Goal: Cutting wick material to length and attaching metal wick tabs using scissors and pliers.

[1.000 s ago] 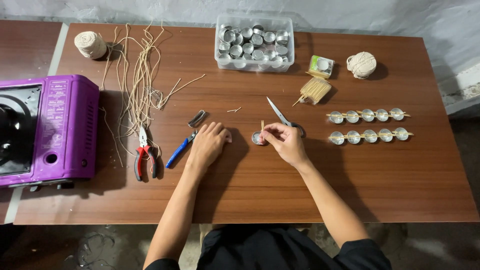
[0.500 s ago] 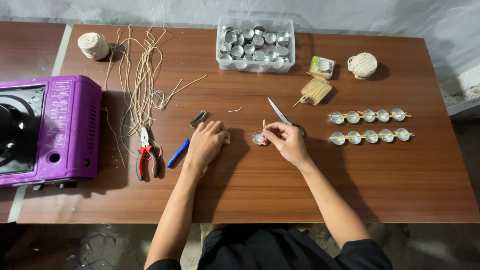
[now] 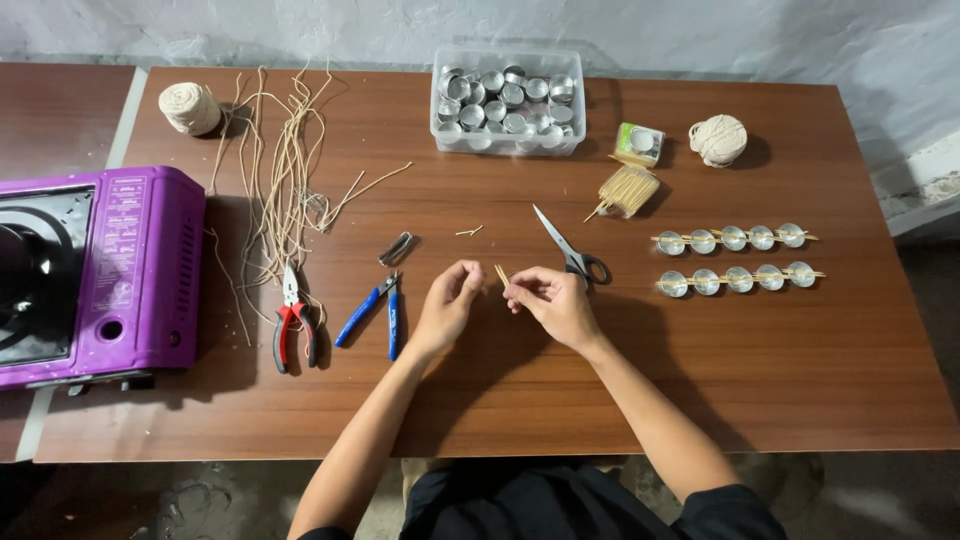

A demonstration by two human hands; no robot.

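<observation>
Over the middle of the brown table (image 3: pixel 620 390), my right hand (image 3: pixel 548 302) is shut on a pair of thin wooden sticks (image 3: pixel 501 274) that poke up and to the left from its fingertips. My left hand (image 3: pixel 448 302) is raised just left of them, fingers curled shut with the tips close to the sticks; nothing shows in it. The small tin cup is hidden behind my right hand's fingers. Scissors (image 3: pixel 568 249) lie just behind my right hand. Blue-handled pliers (image 3: pixel 376 305) lie left of my left hand.
A clear box of tin cups (image 3: pixel 508 100) stands at the back. Two rows of cups (image 3: pixel 738 258) with sticks across them lie at the right. Also here: a stick bundle (image 3: pixel 628 190), twine balls (image 3: pixel 190 107) (image 3: pixel 718 140), cut strings (image 3: pixel 280 170), red pliers (image 3: pixel 293 322), purple stove (image 3: pixel 110 265).
My left hand has lifted off the table and come right to meet my right hand, uncovering the blue pliers. My right hand has raised the sticks; the tin cup is no longer visible.
</observation>
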